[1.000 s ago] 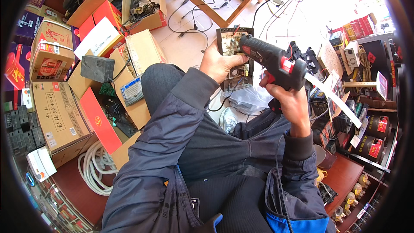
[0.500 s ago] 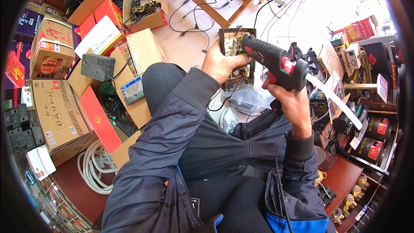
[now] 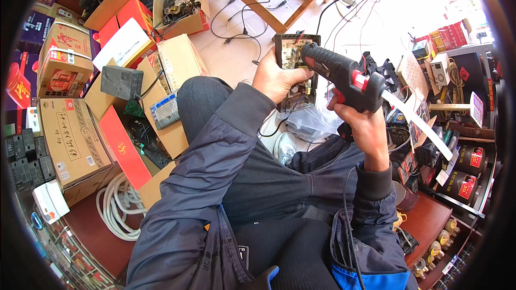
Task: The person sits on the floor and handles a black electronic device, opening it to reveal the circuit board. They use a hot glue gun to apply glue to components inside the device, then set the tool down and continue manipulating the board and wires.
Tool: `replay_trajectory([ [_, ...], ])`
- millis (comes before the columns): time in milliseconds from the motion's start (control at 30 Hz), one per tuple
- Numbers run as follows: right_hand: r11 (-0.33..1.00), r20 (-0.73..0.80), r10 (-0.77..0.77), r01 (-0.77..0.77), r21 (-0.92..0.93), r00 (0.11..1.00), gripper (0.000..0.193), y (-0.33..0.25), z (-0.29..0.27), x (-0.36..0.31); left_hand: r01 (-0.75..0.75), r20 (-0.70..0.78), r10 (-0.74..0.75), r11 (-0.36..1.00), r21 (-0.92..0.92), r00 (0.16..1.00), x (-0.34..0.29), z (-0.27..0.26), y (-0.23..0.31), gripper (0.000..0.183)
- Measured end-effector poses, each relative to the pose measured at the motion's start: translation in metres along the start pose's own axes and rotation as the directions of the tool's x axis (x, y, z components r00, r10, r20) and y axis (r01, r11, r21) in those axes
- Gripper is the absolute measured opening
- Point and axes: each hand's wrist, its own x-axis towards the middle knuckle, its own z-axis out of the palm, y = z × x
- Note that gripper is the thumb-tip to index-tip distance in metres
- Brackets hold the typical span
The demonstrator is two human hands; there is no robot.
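Note:
My left hand point(image 3: 276, 77) grips the near-left side of a black plastic case point(image 3: 297, 102) with electronic parts exposed inside, its thumb lying across the case. In my right hand point(image 3: 363, 123) is a black hot glue gun point(image 3: 336, 70) with a red part on its body. The fingers wrap round its handle, and one rests by the red trigger. The gun's front end reaches over the case; its nozzle tip is hard to make out against the parts. A long white glue stick point(image 3: 419, 124) sticks out of the gun's rear. A clear plastic bag point(image 3: 312, 123) lies below the case.
Open cardboard boxes point(image 3: 75, 150) crowd the left, one holding cables point(image 3: 180, 13). A grey adapter point(image 3: 122, 82) rests on a box. Coiled white hose point(image 3: 119, 209) lies lower left. A wooden stool point(image 3: 290, 2) and loose cords stand ahead. Packed shelves point(image 3: 467, 172) line the right.
Almost nothing differs. The glue gun and the case stay in about the same place, with only a very slight shift of the hands.

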Motion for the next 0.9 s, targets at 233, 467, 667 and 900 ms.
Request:
replay_trajectory([
  [233, 1.0, -0.006, -0.001, 0.001, 0.001, 1.0, 0.026, 0.003, -0.001, 0.001, -0.016, 0.006, 0.016, 1.0, -0.02, 1.0, 0.0, 0.001, 0.0, 0.051],
  [467, 1.0, 0.006, 0.011, -0.011, 0.013, 1.0, 0.027, 0.0, -0.001, 0.0, -0.007, 0.007, 0.007, 1.0, -0.019, 1.0, 0.0, 0.001, 0.001, 0.052],
  [667, 1.0, -0.004, 0.0, 0.0, 0.013, 1.0, 0.031, -0.009, -0.002, -0.005, 0.011, -0.009, -0.011, 0.999, -0.036, 1.0, 0.001, -0.001, 0.0, 0.046],
  [900, 1.0, -0.037, 0.023, -0.022, 0.021, 0.999, 0.034, -0.018, -0.003, -0.009, 0.066, -0.011, -0.068, 0.992, -0.103, 0.998, 0.0, -0.001, 0.002, 0.046],
])
